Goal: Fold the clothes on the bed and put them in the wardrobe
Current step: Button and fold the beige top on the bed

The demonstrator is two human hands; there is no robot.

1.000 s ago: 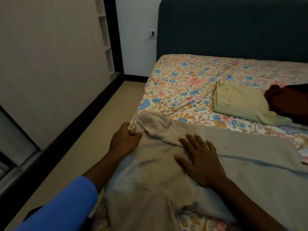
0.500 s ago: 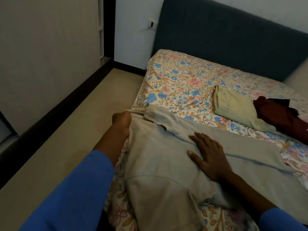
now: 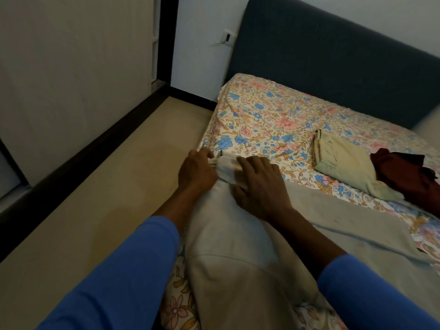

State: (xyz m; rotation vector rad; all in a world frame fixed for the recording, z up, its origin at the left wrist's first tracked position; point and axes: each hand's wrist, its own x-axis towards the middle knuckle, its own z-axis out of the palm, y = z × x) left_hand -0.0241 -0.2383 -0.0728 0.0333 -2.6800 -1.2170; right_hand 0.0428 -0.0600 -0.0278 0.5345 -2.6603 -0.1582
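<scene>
Two hands, I see, at the bed (image 3: 262,110) edge — left hand (image 3: 196,173) pinches the grey shirt (image 3: 238,246) collar, right hand (image 3: 259,189) presses flat to steady it.

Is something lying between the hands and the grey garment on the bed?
Nothing visible does. The left hand pinches the grey garment at its bunched top edge, and the right hand lies directly on the cloth beside it.

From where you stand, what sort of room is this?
Most likely a bedroom: a floral-sheeted bed, its padded dark headboard, and a grey garment spread on it.
</scene>
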